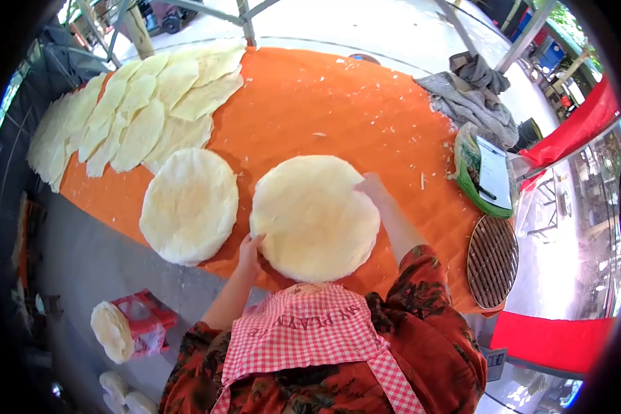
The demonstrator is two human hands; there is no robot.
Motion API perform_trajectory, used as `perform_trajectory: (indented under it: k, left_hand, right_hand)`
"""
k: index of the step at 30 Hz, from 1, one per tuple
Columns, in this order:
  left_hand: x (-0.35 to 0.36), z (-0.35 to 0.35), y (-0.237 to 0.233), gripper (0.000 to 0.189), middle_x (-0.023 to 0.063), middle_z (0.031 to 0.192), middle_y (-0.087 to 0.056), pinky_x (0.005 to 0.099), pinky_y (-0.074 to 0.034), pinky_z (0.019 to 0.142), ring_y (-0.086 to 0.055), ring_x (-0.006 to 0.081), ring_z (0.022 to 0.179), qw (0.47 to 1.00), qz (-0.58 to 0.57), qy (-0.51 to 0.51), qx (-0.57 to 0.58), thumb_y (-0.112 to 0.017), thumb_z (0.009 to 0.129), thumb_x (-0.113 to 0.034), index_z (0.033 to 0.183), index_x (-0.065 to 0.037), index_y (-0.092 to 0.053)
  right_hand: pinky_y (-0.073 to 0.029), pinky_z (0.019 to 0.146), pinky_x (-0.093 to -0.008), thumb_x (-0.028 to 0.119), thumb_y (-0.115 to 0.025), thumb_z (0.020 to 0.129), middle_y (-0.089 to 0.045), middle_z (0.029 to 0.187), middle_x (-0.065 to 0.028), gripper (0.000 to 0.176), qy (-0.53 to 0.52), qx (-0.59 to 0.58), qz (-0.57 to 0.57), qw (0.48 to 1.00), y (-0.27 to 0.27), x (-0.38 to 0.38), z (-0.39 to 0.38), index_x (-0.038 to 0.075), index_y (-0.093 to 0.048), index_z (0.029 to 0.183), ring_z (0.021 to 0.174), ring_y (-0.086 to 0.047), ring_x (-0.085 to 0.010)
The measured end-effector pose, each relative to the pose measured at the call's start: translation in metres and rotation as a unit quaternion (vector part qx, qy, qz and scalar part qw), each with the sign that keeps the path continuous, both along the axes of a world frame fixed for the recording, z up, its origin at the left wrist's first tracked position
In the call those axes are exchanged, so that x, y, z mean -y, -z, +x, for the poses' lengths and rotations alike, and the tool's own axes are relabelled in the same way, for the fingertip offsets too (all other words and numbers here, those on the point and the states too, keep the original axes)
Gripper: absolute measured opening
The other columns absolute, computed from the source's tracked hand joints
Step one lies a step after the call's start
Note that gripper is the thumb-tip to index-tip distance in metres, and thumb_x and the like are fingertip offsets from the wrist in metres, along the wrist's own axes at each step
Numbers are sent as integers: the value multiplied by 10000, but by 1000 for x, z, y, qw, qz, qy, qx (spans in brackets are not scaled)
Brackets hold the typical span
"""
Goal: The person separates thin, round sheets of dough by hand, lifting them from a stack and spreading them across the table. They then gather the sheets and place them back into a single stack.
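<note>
A thick stack of round, pale flat sheets (pixel 314 217) lies on the orange cloth right before me. My left hand (pixel 250 252) touches its lower left edge, the thumb apart from the other fingers. At the stack's upper right edge is my right hand (pixel 371 190), fingertips on the top sheet; whether they pinch it is too small to tell. A second round stack (pixel 189 207) sits just to the left, with neither hand on it.
Overlapping thin sheets (pixel 141 124) cover the table's far left. At the right are a grey cloth (pixel 472 103), a green-rimmed basket (pixel 472 186) with a notepad (pixel 493 169) and pen, and a round slatted rack (pixel 493 262). A red stool (pixel 145 321) stands lower left.
</note>
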State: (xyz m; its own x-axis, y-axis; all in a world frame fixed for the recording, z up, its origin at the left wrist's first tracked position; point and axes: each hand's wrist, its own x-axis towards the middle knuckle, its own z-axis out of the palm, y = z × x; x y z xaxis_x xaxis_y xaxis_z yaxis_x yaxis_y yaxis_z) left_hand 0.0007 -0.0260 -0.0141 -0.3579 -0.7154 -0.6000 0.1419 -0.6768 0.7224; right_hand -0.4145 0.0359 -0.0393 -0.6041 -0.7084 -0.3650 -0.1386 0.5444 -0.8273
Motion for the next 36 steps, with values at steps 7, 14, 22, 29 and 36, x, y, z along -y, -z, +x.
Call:
perform_trajectory:
  k: [7,14,22,29,36]
  left_hand:
    - [1,4,7,392,105,1071,-641,345,-538,806,-642,228,926,998,-64,10,10,-641,796,-52,1173,-4,-544]
    - [3,6,12,348,117,1103,-654,349,-516,879,-640,234,982,999,-38,19,3,-604,814,12,1161,10,-573]
    - [1,-23,-92,368,143,1088,-634,390,-547,796,-629,275,980,990,122,-3,-66,-614,808,1,1164,17,-526]
    - [-24,23,-13,407,120,1174,-627,399,-497,907,-600,252,1089,976,164,95,-104,-591,851,-58,1246,4,-516]
    - [-16,22,-29,394,118,1224,-604,374,-450,946,-557,240,1151,968,185,5,-169,-601,909,-266,1190,6,-556]
  right_hand:
    - [-496,836,-394,140,-713,681,-671,1014,-175,393,-79,-75,82,991,-24,7,18,18,-644,1048,981,-649,-300]
    - [-496,710,-375,212,-712,781,-649,823,-126,256,84,-344,-77,932,-64,-69,67,17,-632,927,789,-641,-258]
    - [-510,875,-434,369,-591,930,-606,1196,-158,506,159,530,-73,830,-88,-203,214,23,-475,1280,1019,-627,-271]
    - [-434,1019,-481,68,-566,891,-533,1317,-150,512,332,517,-271,741,-14,-179,216,16,-397,1372,1187,-531,-352]
    - [-471,987,-457,-109,-561,796,-537,1300,-174,572,307,324,-238,863,-86,-182,193,-3,-431,1343,1176,-545,-331]
